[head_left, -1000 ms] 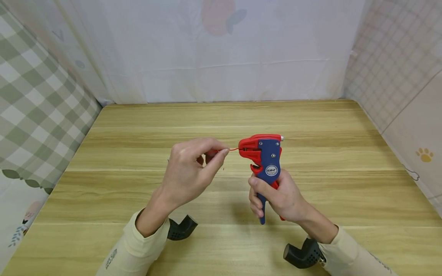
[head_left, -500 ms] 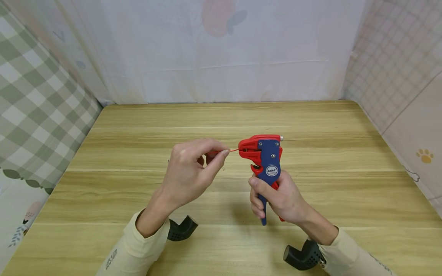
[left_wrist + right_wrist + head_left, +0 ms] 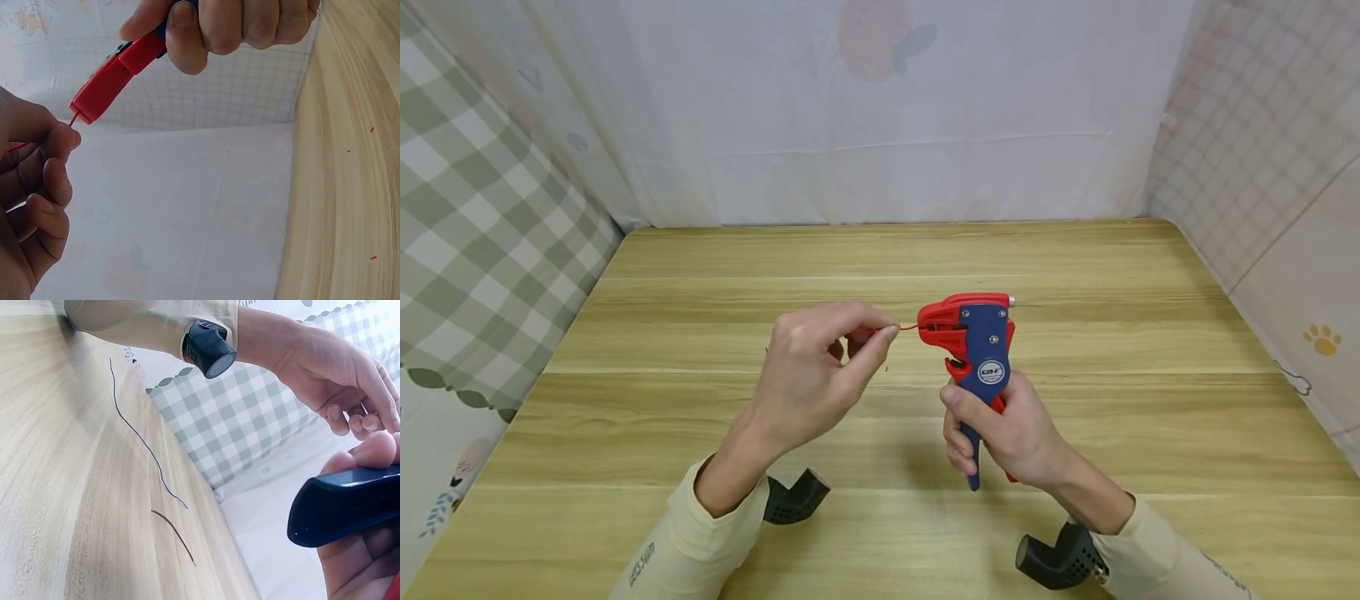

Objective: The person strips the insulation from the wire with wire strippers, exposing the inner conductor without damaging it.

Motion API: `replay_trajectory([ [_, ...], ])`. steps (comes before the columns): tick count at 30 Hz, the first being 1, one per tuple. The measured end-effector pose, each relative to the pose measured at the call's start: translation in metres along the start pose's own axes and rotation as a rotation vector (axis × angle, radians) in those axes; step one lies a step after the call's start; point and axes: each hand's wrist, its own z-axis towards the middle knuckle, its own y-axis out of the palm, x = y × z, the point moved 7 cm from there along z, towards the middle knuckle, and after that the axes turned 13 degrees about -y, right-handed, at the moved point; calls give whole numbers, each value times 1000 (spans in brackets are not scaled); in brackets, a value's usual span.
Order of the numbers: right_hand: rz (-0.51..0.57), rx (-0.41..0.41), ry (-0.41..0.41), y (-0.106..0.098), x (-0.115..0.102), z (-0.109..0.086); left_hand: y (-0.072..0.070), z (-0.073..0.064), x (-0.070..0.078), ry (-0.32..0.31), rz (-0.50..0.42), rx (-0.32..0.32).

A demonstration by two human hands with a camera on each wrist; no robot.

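Note:
My right hand (image 3: 1000, 429) grips the handles of a red and blue wire stripper (image 3: 988, 342), which stands upright with its red nose pointing left. Between thumb and forefinger, my left hand (image 3: 820, 367) pinches a thin red wire (image 3: 908, 327). The wire's end runs into the mouth of the stripper's nose; its other part is hidden behind the left fingers. In the left wrist view the wire (image 3: 74, 119) enters the tip of the red nose (image 3: 103, 87). The right wrist view shows the blue handle end (image 3: 337, 506) in the right palm.
A blue wire (image 3: 140, 437) and a short brown wire (image 3: 175, 534) lie on the wooden table (image 3: 880, 533). Tiny red scraps (image 3: 373, 257) are scattered on it. Cloth hangs behind the table and at both sides. Each wrist carries a black camera mount (image 3: 797, 497).
Both hands hold nearly the same pose throughout. The stripper and the red wire show almost no movement.

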Motion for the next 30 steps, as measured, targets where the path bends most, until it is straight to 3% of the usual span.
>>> replay_trajectory([
  [10, -29, 56, 30, -6, 3, 1, 2, 1, -1, -10, 20, -10],
  [30, -25, 17, 7, -7, 1, 3, -2, 1, -4, -57, 1, -47],
])
